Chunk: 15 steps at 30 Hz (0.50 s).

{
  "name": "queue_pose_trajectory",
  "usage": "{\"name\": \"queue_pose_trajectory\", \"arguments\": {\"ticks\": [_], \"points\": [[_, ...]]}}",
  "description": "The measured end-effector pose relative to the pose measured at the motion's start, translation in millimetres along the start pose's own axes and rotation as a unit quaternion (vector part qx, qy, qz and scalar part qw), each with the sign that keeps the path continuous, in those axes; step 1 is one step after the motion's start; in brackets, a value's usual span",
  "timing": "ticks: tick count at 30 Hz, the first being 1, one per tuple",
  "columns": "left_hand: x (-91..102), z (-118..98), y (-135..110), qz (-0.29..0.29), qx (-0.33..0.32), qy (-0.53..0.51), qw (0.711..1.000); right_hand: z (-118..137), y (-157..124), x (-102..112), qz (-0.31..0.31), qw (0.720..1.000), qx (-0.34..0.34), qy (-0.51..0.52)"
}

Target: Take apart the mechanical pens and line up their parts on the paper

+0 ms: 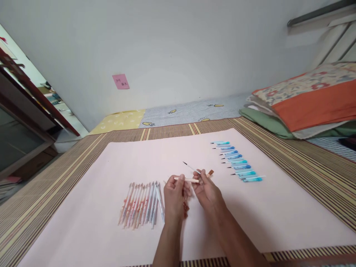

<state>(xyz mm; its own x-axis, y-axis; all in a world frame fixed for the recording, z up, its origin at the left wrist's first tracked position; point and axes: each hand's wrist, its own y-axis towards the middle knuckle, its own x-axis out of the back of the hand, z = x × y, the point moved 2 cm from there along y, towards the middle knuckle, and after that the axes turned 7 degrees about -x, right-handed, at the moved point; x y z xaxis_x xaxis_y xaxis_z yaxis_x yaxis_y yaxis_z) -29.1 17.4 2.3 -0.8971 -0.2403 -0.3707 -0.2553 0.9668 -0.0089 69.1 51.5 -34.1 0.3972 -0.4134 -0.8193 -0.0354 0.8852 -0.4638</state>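
Observation:
My left hand (176, 196) is closed, pinching a pale, slim stick-like handle (187, 180) that reaches across to the other hand. Between the fingers of my right hand (207, 191) is a thin paintbrush (189, 166), its dark pointed tip aimed up and left. A flat brush head with brown bristles (210, 173) sticks out beyond that hand's fingers; its handle is mostly hidden. More brown bristles (185, 210) show below my left hand, partly covered by it. Left of my hands lie several slim pens (140, 205) side by side. Several blue-handled brushes (235, 160) form a column to the right.
A pale pink sheet (91, 207) covers a striped mat (36, 207). Folded bedding with an orange and floral cover (311, 100) is piled at the right. Behind the mat stands a grey wall (178, 48) bearing a pink note (121, 81). A doorway opens at far left.

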Motion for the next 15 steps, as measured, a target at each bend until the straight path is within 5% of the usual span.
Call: {"name": "queue_pose_trajectory", "arguments": {"ticks": [4, 9, 15], "points": [[-7.8, -4.1, -8.0, 0.051, -0.089, 0.154, 0.983, -12.5, 0.6, 0.2, 0.048, 0.997, -0.062, -0.018], [-5.7, -15.1, -10.7, 0.061, -0.178, 0.339, 0.922, -12.2, -2.2, -3.2, 0.056, 0.995, -0.077, 0.025], [-8.1, -28.1, -13.8, 0.134, -0.189, 0.352, 0.907, -7.1, -6.3, -9.0, 0.06, 0.993, -0.099, 0.023]]}}
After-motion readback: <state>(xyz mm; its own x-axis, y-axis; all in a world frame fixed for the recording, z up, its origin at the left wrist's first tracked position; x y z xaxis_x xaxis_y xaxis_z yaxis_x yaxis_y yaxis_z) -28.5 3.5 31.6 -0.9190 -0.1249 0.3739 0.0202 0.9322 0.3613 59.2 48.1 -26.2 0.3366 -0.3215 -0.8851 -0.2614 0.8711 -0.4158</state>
